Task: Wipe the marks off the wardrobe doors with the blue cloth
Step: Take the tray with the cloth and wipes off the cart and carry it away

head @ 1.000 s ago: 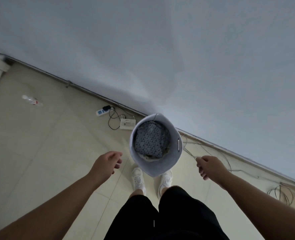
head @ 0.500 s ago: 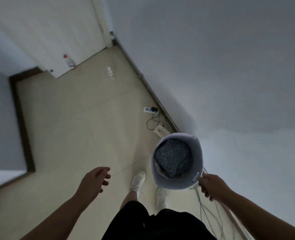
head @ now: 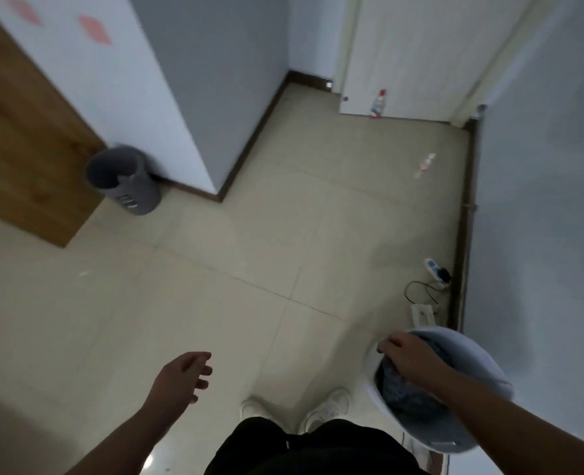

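Note:
A pale grey bucket [head: 486, 368] stands at the lower right by the wall, with the patterned blue cloth [head: 403, 392] bunched inside it. My right hand [head: 410, 354] reaches down into the bucket's mouth, fingers curled onto the cloth; whether they grip it is hidden. My left hand [head: 181, 375] hangs over the tiled floor with loose fingers and holds nothing. The wardrobe [head: 88, 80] is at the upper left, a white door with pink marks [head: 93, 29] beside a wooden panel.
A dark grey bin [head: 126, 180] stands at the wardrobe's foot. A bottle [head: 378, 104] stands by the white door at the back, and another [head: 424, 164] lies on the floor. A power strip [head: 436, 269] with cables lies along the right wall.
The view has swung left, bringing the wardrobe and bin into sight. My right hand moved from beside the bucket into its mouth, onto the cloth. My left hand stays loose.

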`<state>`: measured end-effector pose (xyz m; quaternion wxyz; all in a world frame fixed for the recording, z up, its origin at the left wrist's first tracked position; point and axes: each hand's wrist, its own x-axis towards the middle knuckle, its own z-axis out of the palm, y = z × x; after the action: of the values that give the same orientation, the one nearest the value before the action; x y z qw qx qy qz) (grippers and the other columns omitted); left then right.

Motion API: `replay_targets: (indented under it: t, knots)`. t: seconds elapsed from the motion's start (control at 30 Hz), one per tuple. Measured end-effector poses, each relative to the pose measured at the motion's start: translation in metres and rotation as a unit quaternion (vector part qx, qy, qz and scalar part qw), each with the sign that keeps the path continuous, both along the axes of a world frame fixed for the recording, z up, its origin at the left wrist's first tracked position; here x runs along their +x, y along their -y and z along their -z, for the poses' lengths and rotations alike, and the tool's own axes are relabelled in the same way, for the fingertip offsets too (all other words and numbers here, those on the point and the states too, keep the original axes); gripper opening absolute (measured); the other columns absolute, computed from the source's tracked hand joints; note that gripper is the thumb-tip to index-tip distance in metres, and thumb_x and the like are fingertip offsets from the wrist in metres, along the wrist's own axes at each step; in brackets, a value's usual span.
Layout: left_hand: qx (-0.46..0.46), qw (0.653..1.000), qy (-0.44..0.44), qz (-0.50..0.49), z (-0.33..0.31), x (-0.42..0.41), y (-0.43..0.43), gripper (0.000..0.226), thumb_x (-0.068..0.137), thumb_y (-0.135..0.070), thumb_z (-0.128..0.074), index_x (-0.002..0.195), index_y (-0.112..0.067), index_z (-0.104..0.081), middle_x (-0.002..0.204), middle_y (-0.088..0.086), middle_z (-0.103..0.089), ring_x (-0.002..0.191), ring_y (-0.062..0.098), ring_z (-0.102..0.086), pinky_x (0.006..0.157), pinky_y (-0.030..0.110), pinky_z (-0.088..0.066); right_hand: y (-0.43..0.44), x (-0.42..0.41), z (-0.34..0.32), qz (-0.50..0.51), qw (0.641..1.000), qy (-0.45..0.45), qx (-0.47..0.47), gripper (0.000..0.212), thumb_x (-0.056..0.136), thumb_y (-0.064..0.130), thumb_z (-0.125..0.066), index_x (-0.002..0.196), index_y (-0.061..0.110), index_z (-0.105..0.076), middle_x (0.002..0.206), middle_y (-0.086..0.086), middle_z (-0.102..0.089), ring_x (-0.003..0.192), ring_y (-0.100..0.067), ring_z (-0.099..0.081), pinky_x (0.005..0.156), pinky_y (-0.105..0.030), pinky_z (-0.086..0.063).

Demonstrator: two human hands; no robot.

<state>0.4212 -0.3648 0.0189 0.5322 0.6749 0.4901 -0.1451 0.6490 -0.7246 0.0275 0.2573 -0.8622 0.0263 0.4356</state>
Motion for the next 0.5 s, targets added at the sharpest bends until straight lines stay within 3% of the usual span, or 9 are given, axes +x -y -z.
replay_targets:
  t: [0.1, 0.27, 0.5]
  knots:
    - [-0.012, 0.996, -0.009, -0.087, 0.008, -0.066, -0.033, 0.020, 0.103, -0.023, -0.055, 0.104, -0.027, -0.074, 0.094, 0.003, -0.079, 0.079, 0.023, -0.072, 0.065, 0.035, -0.052, -0.077, -0.003, -0.002, -0.062, 0.998, -0.009, 0.014, 0.022, 0.099, 0.022, -0.055, 0.088, 0.009, -0.068, 0.078, -0.013, -0.072, 0.057, -0.019, -0.060, 0.052, -0.030, -0.046]
    - [-0.036, 0.981, -0.020, -0.187, 0.014, -0.156, -0.066, 0.019, 0.101, -0.027, -0.057, 0.103, -0.028, -0.075, 0.093, 0.000, -0.079, 0.079, 0.021, -0.072, 0.062, 0.032, -0.051, -0.201, -0.024, -0.005, -0.150, 0.988, -0.003, 0.019, 0.018, 0.095, 0.022, -0.057, 0.089, 0.011, -0.070, 0.074, -0.009, -0.071, 0.055, -0.017, -0.059, 0.050, -0.029, -0.044]
    - [-0.036, 0.957, -0.018, -0.289, 0.009, -0.211, -0.099, 0.020, 0.102, -0.026, -0.054, 0.105, -0.028, -0.074, 0.098, 0.000, -0.077, 0.085, 0.023, -0.072, 0.066, 0.032, -0.052, -0.305, -0.051, 0.008, -0.270, 0.963, -0.023, -0.017, 0.018, 0.094, 0.018, -0.057, 0.089, 0.006, -0.068, 0.070, -0.008, -0.069, 0.051, -0.018, -0.056, 0.048, -0.027, -0.042]
